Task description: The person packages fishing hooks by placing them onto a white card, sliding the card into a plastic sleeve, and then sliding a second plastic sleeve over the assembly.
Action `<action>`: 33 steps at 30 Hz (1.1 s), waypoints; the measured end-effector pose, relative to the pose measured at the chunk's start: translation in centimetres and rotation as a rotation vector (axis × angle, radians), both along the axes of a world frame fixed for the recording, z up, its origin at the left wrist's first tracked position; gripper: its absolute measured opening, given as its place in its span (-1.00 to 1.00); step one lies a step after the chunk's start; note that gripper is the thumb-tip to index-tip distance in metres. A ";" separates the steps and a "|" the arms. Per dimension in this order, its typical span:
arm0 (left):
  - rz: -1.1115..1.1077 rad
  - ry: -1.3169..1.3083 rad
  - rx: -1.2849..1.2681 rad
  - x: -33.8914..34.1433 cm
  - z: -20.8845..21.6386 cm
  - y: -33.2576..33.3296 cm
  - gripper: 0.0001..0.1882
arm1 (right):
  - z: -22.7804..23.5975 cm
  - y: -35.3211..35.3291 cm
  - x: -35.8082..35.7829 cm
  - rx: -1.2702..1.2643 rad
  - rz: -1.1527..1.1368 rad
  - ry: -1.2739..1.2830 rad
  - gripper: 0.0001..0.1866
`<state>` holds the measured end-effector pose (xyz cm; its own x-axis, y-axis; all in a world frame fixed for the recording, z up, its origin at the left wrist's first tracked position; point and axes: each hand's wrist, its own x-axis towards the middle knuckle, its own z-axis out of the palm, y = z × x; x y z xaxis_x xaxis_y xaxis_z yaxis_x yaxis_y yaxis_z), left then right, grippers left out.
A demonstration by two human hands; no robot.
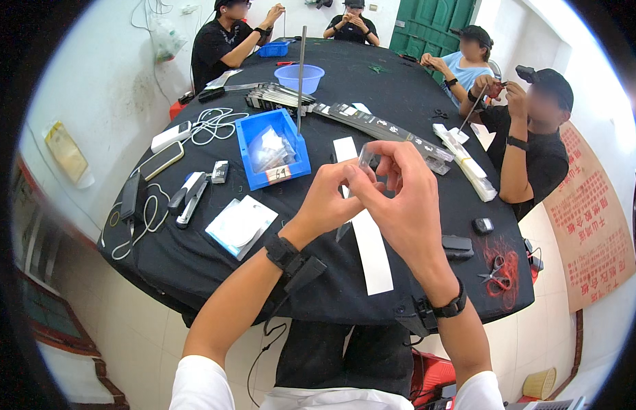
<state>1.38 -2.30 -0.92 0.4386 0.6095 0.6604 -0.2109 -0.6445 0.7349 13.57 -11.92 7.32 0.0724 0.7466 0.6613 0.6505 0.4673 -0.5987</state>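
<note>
My left hand (329, 195) and my right hand (404, 183) meet over the near middle of the table. Between their closed fingertips is a small clear plastic piece (364, 156), its lower part hidden by the fingers. A narrow dark pointed thing (343, 231) shows below my left hand; whether I hold it is unclear. Beneath the hands lies a long white paper strip (373, 256). Just beyond my left hand stands a blue bin (280, 177) with small clear bags (271, 149) in it. A thin grey rod (301, 82) rises beside the bin.
Left of the bin are a stapler (192, 198), a phone (161, 161) and white cables (216, 124). White packets (241, 226) lie nearer me. Scissors (496, 273) rest on red threads at right. Flat black packages (383, 126) and a purple basin (299, 78) lie farther off. Several people sit around the table.
</note>
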 end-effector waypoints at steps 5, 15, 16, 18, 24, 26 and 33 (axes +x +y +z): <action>-0.006 -0.051 0.024 0.2 1.2 -0.7 -0.78 | 0.6 -0.3 0.5 0.003 -0.003 -0.001 -0.56; -0.130 -0.074 -0.015 -0.2 1.3 -0.4 -0.49 | 1.8 -0.9 1.7 0.013 -0.001 0.101 -0.60; -0.155 -0.079 -0.012 -0.2 1.2 -0.4 -0.43 | 2.0 -1.1 1.9 0.007 -0.008 0.116 -0.61; -0.172 -0.110 -0.038 -0.2 1.0 -0.3 -0.38 | 2.3 -1.5 2.0 0.021 -0.018 0.114 -0.61; -0.145 -0.157 -0.081 -0.5 1.0 0.4 -0.41 | 3.7 -4.0 2.9 0.016 -0.045 0.089 -0.63; -0.142 -0.161 -0.099 -0.5 1.1 0.5 -0.43 | 4.3 -5.3 3.1 0.008 -0.056 0.053 -0.64; -0.072 -0.089 -0.122 -0.7 0.9 0.8 -0.46 | 3.6 -4.5 3.0 -0.392 -0.118 -0.121 -0.54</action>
<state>0.63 -1.49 -0.07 0.4274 0.6568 0.6213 -0.3208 -0.5323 0.7834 16.53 -16.42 10.96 0.1121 0.9344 0.3380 0.7625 0.1373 -0.6322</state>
